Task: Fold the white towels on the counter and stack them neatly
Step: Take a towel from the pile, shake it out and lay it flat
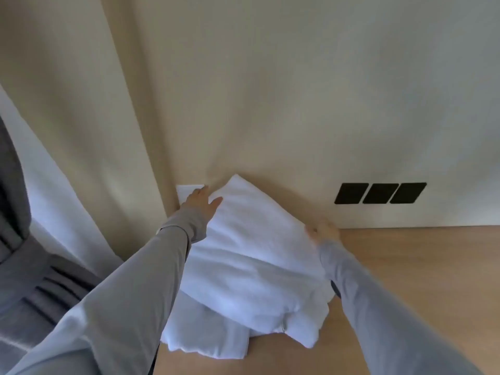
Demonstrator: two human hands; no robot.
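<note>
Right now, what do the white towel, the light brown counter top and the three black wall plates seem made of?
White towel: soft terry-like cloth, fuzzy, matte, limp folds. Light brown counter top: wood or wood-look laminate, smooth, matte; which is unclear. Three black wall plates: probably matte plastic, flat and uniformly dark; blur leaves it open.

Cream wall, three black plates — side by side, white curtain, grey upholstery

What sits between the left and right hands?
In the head view, only the white towel fills the gap from left hand to right hand.
</note>
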